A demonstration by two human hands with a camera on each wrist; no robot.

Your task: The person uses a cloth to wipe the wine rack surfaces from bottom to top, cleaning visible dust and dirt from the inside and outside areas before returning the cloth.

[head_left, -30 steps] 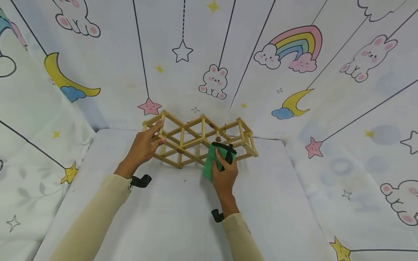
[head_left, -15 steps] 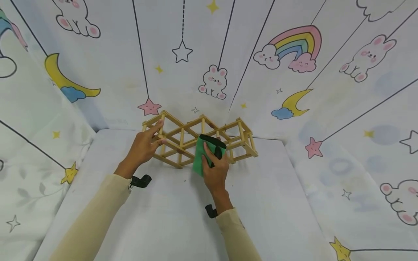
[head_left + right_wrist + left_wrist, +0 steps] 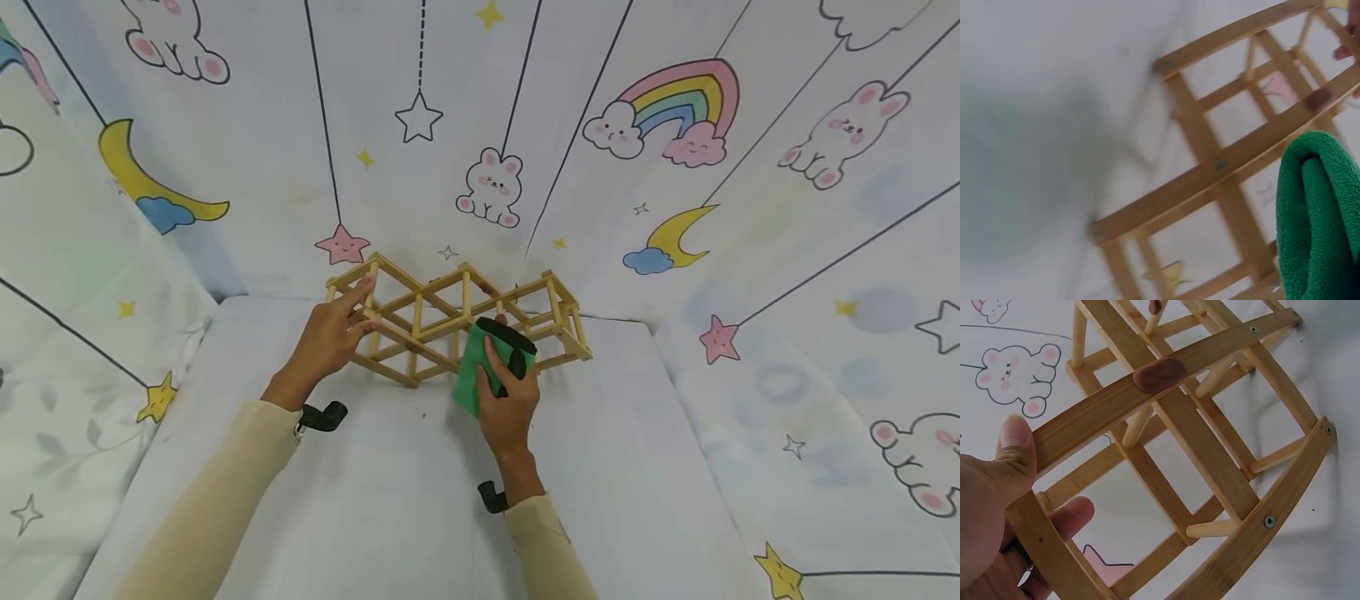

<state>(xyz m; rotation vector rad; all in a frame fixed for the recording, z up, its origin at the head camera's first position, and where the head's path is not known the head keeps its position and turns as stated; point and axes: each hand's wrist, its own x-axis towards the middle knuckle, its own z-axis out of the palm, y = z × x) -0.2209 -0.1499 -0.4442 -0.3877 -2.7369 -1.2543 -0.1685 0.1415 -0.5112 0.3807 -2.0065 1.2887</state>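
Note:
A wooden lattice rack (image 3: 397, 336), like a folding wine rack of slats and dowels, stands at the back of the white surface. My left hand (image 3: 322, 337) grips its left end; in the left wrist view the thumb and fingers (image 3: 1074, 517) lie around an end slat. A dark brown smudge (image 3: 1159, 375) marks a slat there. My right hand (image 3: 510, 408) holds a folded green cloth (image 3: 471, 379) with a dark upper edge, overlapping the front of the rack right of its middle. The right wrist view shows the fuzzy green towelling (image 3: 1319, 219) beside the slats, the hand hidden.
Behind the rack rises a white backdrop (image 3: 420, 192) printed with bunnies, stars and moons, which also spreads along both sides. The white work surface (image 3: 405, 500) lies in front, with a small dark speck (image 3: 423, 415). Each wrist carries a black device (image 3: 324, 416).
My right hand with the green cloth has shifted left along the rack, then partly back to the right. My left hand and the rack stay in place.

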